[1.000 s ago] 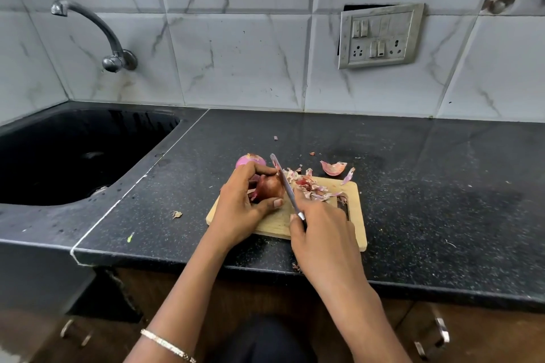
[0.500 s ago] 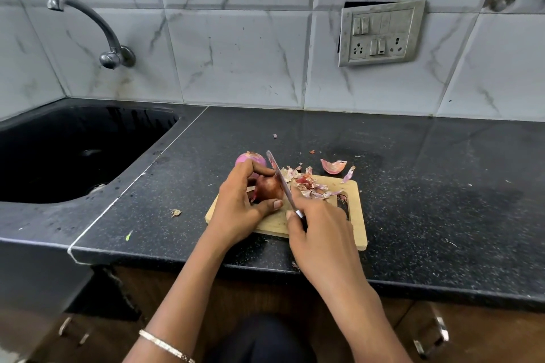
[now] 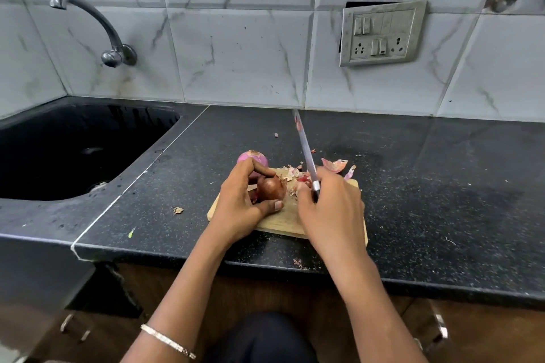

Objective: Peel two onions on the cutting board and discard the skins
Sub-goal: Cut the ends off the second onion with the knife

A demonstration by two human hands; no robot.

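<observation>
I am curling my left grip round the brown-skinned onion, pinning it on the cutting board near its left end. My right grip is clasping the knife, blade lifted and pointing away. I am judging that the edge should catch only papery skin, well off my thumb. The peeled onion is sitting just behind my fingers, with the skins heaped alongside.

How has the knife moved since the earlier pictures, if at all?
Yes. The right hand has lifted the knife off the brown onion; its tip now stands up past the far edge of the cutting board, toward the wall.
</observation>
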